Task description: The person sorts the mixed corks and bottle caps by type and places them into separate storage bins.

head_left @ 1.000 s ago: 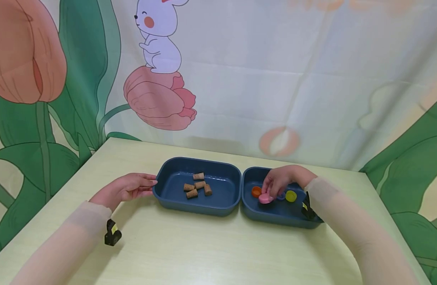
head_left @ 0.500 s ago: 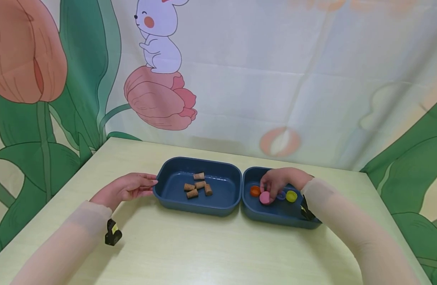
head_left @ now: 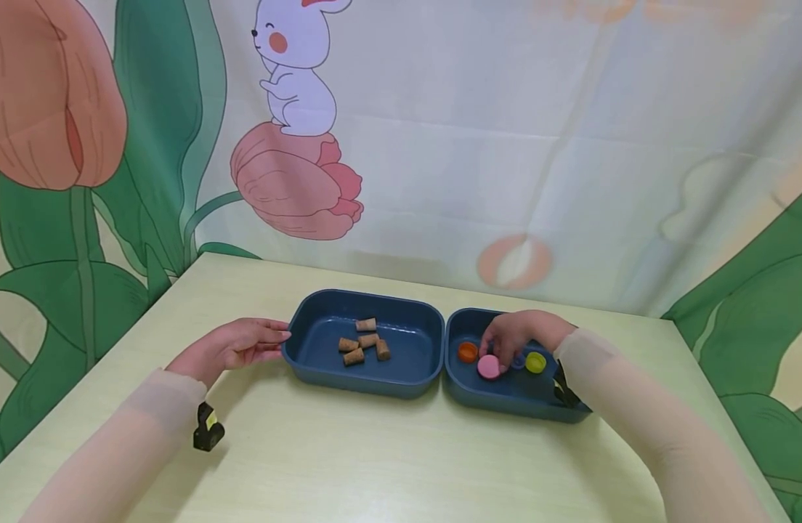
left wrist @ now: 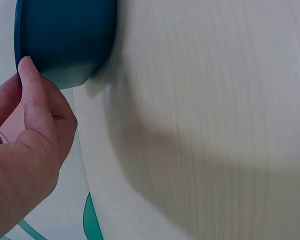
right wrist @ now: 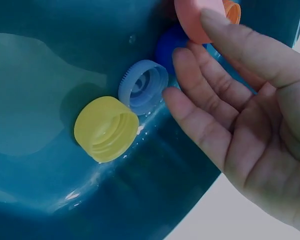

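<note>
My left hand (head_left: 247, 343) is at the left end of a dark blue tray (head_left: 368, 385), its thumb and a finger (left wrist: 32, 95) pinching the rim in the left wrist view. In that tray lie several corks (head_left: 368, 340). My right hand (head_left: 515, 335) reaches into a second blue tray (head_left: 505, 407) and pinches a pink bottle cap (head_left: 488, 367) between thumb and fingers. Close to it lie an orange cap (head_left: 468, 352), a yellow cap (right wrist: 106, 129) and a light blue cap (right wrist: 142, 87). A darker blue cap (right wrist: 171, 46) is partly hidden behind the fingers.
Both trays stand side by side, nearly touching, on a pale wooden table (head_left: 349, 457). A printed cloth (head_left: 427, 145) with a rabbit and tulips hangs behind it. A small black camera (head_left: 208, 428) is worn on the left wrist.
The pink cap has tipped from a slanted edge-on pose to show its flat face upward, shifting very slightly. My right hand moved a little with it; the left stays at the tray rim.
</note>
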Available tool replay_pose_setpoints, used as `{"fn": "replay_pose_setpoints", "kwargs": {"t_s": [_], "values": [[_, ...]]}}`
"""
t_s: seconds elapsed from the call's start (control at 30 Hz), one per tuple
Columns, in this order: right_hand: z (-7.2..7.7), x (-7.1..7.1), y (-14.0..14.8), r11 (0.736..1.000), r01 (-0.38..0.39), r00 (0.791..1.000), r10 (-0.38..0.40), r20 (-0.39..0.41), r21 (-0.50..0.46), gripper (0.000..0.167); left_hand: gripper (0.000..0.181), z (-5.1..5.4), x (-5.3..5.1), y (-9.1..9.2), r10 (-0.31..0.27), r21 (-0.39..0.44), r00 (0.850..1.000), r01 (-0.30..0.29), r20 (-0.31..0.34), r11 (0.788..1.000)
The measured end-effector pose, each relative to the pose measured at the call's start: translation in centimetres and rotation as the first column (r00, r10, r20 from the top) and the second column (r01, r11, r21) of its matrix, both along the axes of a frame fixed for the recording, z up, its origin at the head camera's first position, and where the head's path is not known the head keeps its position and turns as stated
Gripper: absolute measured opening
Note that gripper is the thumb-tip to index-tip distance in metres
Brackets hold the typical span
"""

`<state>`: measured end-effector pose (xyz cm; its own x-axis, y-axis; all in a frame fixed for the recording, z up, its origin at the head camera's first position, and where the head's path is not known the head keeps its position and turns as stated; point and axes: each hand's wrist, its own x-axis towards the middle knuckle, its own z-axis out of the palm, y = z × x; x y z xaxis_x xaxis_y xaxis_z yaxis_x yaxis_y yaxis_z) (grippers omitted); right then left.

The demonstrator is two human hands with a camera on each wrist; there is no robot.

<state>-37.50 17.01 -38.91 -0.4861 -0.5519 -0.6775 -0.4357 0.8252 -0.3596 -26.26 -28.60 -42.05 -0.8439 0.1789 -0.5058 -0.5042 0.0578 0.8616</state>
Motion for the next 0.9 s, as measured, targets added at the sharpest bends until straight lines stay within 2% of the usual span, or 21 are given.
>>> {"fn": "replay_pose_setpoints", "kwargs": {"t_s": [0.2, 0.53, 0.77, 0.9], "values": [[-0.1, -0.2, 0.1, 1.0, 0.008, 1.0, -0.008, -0.009, 0.001, 0.041, 0.044, -0.1, -0.1, 0.1, 0.006, 0.014, 1.0, -0.006, 0.003, 1.0], [-0.5, 0.4, 0.0, 0.998, 0.008, 0.996, -0.003, -0.084, 0.061, 0.031, 0.047, 0.0, 0.2, 0.2, 0.015, 0.015, 1.0, -0.015, 0.008, 1.0], [0.2, 0.3, 0.1, 0.999, -0.02, 0.99, 0.025, -0.138, 0.037, 0.033, 0.048, 0.0, 0.1, 0.3, 0.024, 0.0, 1.0, -0.024, 0.012, 1.0], [0.8, 0.3, 0.2, 1.0, 0.0, 0.988, 0.001, -0.155, 0.004, 0.033, 0.048, 0.0, 0.0, 0.2, 0.028, -0.004, 1.0, -0.028, 0.013, 1.0]]}}
